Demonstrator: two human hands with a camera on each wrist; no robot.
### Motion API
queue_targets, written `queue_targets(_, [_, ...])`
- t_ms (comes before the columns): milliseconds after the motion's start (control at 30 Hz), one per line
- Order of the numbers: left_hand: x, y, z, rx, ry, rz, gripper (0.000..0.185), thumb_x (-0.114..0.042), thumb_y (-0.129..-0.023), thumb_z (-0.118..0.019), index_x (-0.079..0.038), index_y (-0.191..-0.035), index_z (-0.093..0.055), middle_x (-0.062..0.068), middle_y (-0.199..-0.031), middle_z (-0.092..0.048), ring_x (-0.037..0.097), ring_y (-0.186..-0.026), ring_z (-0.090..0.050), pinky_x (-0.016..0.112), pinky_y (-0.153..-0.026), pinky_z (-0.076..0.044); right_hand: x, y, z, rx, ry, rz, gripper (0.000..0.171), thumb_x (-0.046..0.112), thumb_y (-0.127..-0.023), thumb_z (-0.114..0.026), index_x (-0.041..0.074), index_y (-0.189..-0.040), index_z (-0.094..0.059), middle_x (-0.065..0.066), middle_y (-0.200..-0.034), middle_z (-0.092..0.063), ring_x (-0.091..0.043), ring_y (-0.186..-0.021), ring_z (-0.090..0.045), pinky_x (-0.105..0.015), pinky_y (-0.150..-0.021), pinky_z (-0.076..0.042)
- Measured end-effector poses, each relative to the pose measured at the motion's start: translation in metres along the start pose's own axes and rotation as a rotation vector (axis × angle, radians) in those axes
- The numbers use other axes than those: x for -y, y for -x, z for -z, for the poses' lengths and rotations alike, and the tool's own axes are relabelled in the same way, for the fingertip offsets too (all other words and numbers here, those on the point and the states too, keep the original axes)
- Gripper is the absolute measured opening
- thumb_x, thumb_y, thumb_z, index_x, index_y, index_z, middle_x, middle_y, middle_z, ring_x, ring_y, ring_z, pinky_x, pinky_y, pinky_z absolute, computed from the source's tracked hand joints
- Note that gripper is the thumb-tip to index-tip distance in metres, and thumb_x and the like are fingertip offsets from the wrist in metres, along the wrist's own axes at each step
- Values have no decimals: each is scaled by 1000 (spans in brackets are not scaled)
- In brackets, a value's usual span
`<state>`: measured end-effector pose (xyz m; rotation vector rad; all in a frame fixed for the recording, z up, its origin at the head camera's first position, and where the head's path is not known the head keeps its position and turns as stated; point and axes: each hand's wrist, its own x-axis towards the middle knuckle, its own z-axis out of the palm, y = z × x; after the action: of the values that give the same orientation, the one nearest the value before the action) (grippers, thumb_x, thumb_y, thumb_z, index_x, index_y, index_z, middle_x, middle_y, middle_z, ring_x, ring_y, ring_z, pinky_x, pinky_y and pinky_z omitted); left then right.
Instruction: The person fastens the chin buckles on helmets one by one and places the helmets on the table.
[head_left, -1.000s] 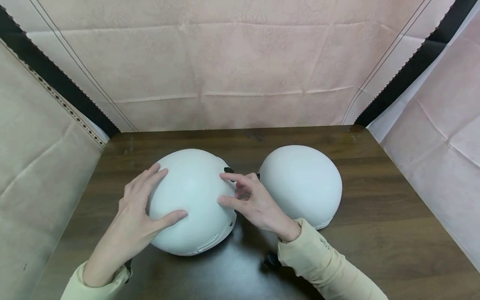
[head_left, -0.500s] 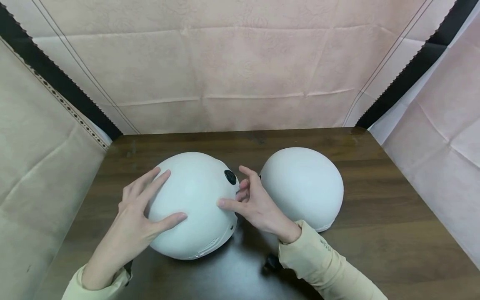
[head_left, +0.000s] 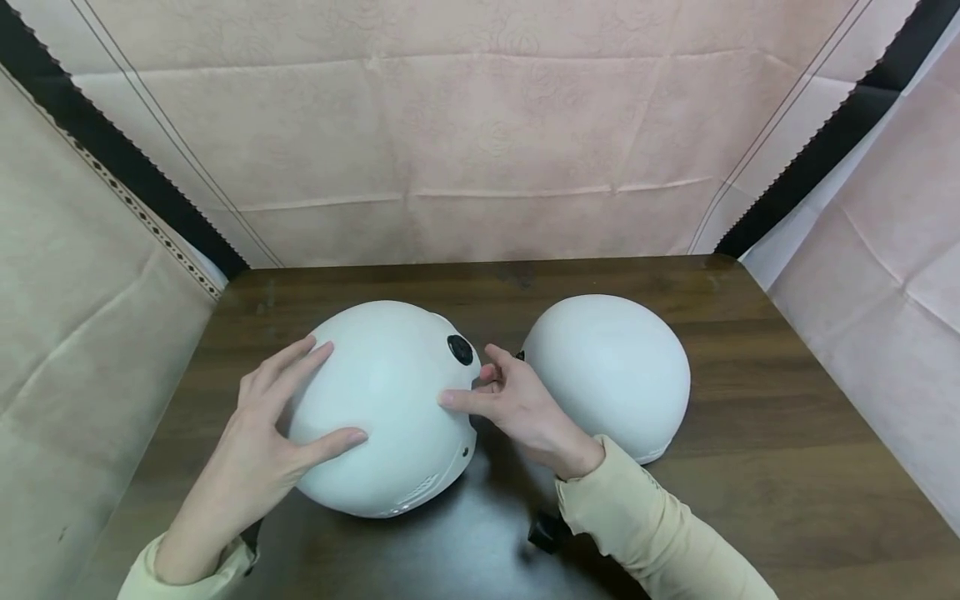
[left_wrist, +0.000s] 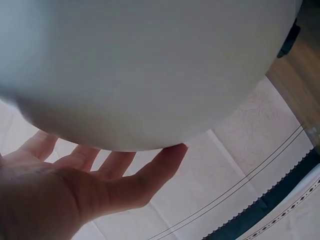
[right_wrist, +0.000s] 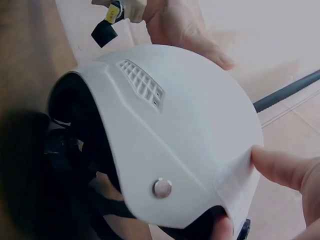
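A white helmet point(head_left: 382, 408), tilted with its dome up, is held between both hands in the head view. My left hand point(head_left: 262, 442) spreads round its left side, thumb on the shell; in the left wrist view the fingertips point(left_wrist: 175, 152) press on its surface. At the opposite rim my right hand point(head_left: 521, 408) pinches the edge, thumb outside and other fingers partly hidden behind it. A black round piece point(head_left: 461, 350) shows on the shell near that hand. The right wrist view shows a vent grille point(right_wrist: 142, 82), a metal rivet point(right_wrist: 162, 187) and dark straps point(right_wrist: 117, 207) below the opening.
A second white helmet point(head_left: 607, 375) stands right behind the right hand on the brown wooden table point(head_left: 750, 433). Pale cloth point(head_left: 510, 150) walls in the back and both sides. A small black device point(head_left: 546, 532) shows by the right sleeve.
The right index finger has come off the shell and the black round piece it covered, moving to the rim. The left hand and the helmet have barely shifted.
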<state>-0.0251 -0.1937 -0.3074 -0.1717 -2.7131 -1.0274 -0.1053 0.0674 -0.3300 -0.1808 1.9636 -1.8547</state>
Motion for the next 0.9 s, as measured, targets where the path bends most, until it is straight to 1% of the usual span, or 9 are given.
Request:
queue_targets(167, [-1,1,3,3,-11,-12,86,-40,-68,-83,-25,-142,-43,2,-147,-31,33,-124,-28,66,-80,-35,0,0,0,31,-16,36,74,20,-74,-81,6,-136,-44,-9,-98,-40,-14,-70,-45,-27,-77,-43])
queue_targets(233, [-2,1,5,4,-21,-14,86,-42,-68,-83,-22,-142,-43,4,-148,-31,35,-127,-28,67,-82,-32,1,1,0,14,-15,31,80,21,-73,-82,9,-140,-40,-7,-100,-38,-13,-72,-45,-27,-76,-43])
queue_targets(300, [-4,1,6,11,-29,-16,87,-43,-68,-83,-19,-142,-43,4,-149,-31,36,-130,-28,68,-83,-30,2,2,-1,7,-9,35,80,22,-72,-83,11,-139,-41,-6,-100,-38,-14,-74,-48,-27,-75,-44])
queue_targets(467, [-10,1,8,50,-47,-22,92,-43,-70,-81,-12,-144,-35,4,-150,-27,36,-129,-32,66,-83,-37,3,5,-2,-7,9,70,78,22,-72,-83,14,-138,-43,-6,-102,-41,-19,-80,-56,-28,-74,-47])
queue_targets(533, [-13,0,9,60,-51,-48,94,-41,-71,-81,-14,-146,-30,5,-150,-27,38,-126,-34,65,-81,-40,2,6,-3,-14,34,91,79,24,-71,-83,14,-138,-43,-6,-103,-43,-20,-82,-57,-29,-75,-48])
queue_targets(633, [-15,-1,9,78,-71,-78,93,-40,-72,-80,-23,-148,-28,10,-149,-26,43,-124,-33,67,-78,-39,2,7,-3,-4,74,124,80,25,-71,-83,16,-139,-42,-7,-106,-45,-22,-85,-59,-31,-76,-49])
queue_targets(733, [-17,-2,9,99,-100,-67,93,-45,-71,-79,-31,-148,-29,13,-151,-21,46,-124,-29,69,-78,-35,2,7,-3,68,60,159,84,19,-70,-84,18,-141,-39,-11,-109,-45,-24,-86,-62,-34,-77,-51])
queue_targets(800, [-18,-3,8,95,-123,-53,94,-49,-68,-80,-30,-147,-31,14,-150,-20,46,-124,-28,70,-78,-33,8,11,-4,116,69,174,87,12,-69,-84,17,-143,-36,-14,-112,-42,-27,-90,-61,-35,-78,-52])
queue_targets(900, [-19,-6,6,77,-136,-51,98,-51,-64,-82,-25,-145,-33,17,-149,-22,45,-123,-28,70,-79,-28,10,12,-6,150,100,193,91,7,-67,-84,17,-143,-34,-15,-116,-36,-28,-101,-54,-38,-80,-52])
